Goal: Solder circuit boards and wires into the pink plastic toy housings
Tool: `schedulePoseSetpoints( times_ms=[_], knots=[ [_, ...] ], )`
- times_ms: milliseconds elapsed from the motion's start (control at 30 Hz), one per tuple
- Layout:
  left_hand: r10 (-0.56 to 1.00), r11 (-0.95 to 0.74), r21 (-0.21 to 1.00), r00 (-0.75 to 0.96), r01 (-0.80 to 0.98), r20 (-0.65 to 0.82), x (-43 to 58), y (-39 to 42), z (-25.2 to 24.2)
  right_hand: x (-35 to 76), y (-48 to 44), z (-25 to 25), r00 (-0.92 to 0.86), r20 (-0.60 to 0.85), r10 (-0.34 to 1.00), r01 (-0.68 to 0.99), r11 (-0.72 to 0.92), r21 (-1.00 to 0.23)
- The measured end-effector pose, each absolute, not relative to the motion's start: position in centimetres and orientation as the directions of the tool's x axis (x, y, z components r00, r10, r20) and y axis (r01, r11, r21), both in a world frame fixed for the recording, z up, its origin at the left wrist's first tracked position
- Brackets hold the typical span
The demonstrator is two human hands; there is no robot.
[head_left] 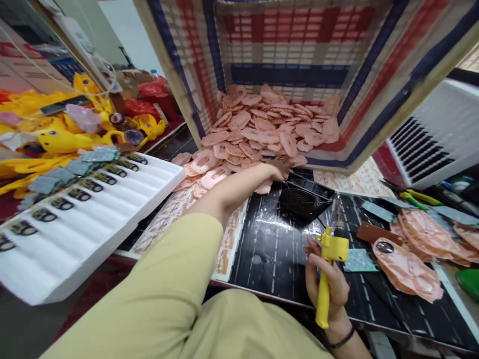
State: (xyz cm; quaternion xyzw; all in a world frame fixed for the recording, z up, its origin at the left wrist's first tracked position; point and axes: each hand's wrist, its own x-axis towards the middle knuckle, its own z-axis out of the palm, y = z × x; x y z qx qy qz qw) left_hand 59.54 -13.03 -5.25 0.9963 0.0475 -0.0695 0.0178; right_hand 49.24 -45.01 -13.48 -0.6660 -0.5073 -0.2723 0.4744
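My left arm stretches forward, and my left hand (281, 167) is at the front edge of a heap of pink plastic pieces (262, 129). The fingers are blurred among the pieces, so I cannot see whether they grip one. My right hand (329, 279) is closed around a yellow soldering gun (332, 249), its metal tip pointing away from me. Just beyond that tip stands a small black fan (301, 199). A green circuit board (359, 260) lies right of the gun, beside a pink shell (406, 267) with a round dark part on it.
A striped basket (352, 164) lies on its side, spilling the heap. At left, a white foam tray (112, 214) carries several small black parts and grey-green boards. Yellow toy parts (67, 139) lie behind it. Green-and-yellow pliers (415, 197) and a white louvred box (437, 129) are at right.
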Motion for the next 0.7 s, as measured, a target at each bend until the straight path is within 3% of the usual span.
schedulePoseSetpoints(
  times_ms=[200,467,600,700],
  knots=[
    [0.174,-0.983,-0.082,0.979,0.166,-0.105,58.2,-13.0,-6.1,49.2,-45.2,-13.0,0.337,0.84,0.426,0.938,-0.075,-0.338],
    [0.296,-0.947,-0.151,0.953,0.284,-0.063,46.7,-13.0,-5.1,49.7,-46.4,-14.9,0.352,0.793,0.497,0.936,-0.195,-0.293],
    [0.338,-0.937,-0.117,0.938,0.328,-0.075,42.2,-11.7,-3.2,50.1,-46.6,-15.7,0.325,0.796,0.51,0.943,-0.234,-0.235],
    [0.502,-0.864,-0.038,0.865,0.502,0.006,40.0,-7.3,-0.1,50.3,-46.6,-16.0,0.384,0.757,0.528,0.923,-0.194,-0.332]
  ],
)
